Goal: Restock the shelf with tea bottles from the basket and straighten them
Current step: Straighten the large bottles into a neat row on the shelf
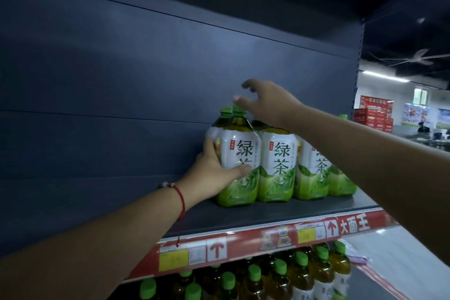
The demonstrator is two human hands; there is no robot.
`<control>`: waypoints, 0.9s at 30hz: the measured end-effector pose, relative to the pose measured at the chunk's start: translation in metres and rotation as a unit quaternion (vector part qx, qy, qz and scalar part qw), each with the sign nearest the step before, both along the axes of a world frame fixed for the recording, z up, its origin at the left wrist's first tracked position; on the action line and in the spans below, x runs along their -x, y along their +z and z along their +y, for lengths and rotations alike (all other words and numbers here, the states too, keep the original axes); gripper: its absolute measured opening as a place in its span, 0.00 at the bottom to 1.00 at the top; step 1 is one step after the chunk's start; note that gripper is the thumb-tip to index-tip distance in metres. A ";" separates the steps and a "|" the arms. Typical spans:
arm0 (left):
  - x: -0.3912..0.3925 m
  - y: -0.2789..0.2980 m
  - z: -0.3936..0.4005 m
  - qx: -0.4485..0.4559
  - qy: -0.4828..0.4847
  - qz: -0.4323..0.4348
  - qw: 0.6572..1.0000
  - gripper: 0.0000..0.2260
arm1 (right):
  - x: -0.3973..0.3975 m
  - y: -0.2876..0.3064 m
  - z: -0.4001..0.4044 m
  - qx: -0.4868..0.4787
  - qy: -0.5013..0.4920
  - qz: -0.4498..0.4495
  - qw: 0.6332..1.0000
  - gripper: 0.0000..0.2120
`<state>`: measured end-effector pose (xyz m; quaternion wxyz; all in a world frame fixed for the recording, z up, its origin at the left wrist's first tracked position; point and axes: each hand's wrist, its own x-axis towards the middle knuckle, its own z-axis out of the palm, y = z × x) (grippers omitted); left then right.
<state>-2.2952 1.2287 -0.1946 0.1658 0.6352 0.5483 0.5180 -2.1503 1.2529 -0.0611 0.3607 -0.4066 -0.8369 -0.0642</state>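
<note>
I'm at the straightening stage, working on the upper shelf (280, 212), where a short row of green tea bottles stands toward the right end. My left hand (214, 173) wraps the leftmost front bottle (239, 165) low on its label — thumb across the front, fingers round the far side, so it is grasped and steadied, base on the shelf. My right hand (265, 102) hovers over that same bottle's green cap (237, 111), fingers loosely spread and curved; the thumb tip looks to be just at the cap, but I can't tell whether it truly touches, and the hand grips nothing. Next to it stands the second bottle (276, 165), label square to the front, and two more run off behind my right forearm. The bottle I hold seems to lean slightly left against one behind it, and its label faces forward already.

What I judge comes next: close my right fingers on the cap and, with the left hand guiding the body, set the bottle upright and snug beside its neighbour — gently, since a shove could topple the row. The lower shelf (243, 282) holds plenty of green-capped bottles; the basket is out of view, so I can't say how many remain to load
</note>
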 end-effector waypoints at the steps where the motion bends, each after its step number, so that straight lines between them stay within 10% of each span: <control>1: 0.000 0.003 -0.001 -0.013 0.010 0.011 1.000 0.46 | -0.011 -0.002 0.001 -0.012 -0.006 0.038 0.999 0.30; 7: -0.012 0.038 0.001 -0.031 0.044 0.075 0.996 0.57 | -0.040 -0.025 0.020 0.171 -0.063 0.134 0.974 0.35; 16: -0.015 0.043 -0.008 -0.019 0.076 0.164 0.983 0.52 | -0.050 -0.031 0.036 0.101 -0.074 0.111 0.986 0.21; 23: -0.051 0.053 -0.038 -0.224 0.220 0.467 0.827 0.44 | -0.070 -0.033 0.014 0.079 -0.040 0.139 0.986 0.17; 27: -0.079 0.041 -0.038 -0.228 0.181 0.490 0.822 0.44 | -0.099 -0.038 -0.016 0.060 0.004 0.190 0.980 0.17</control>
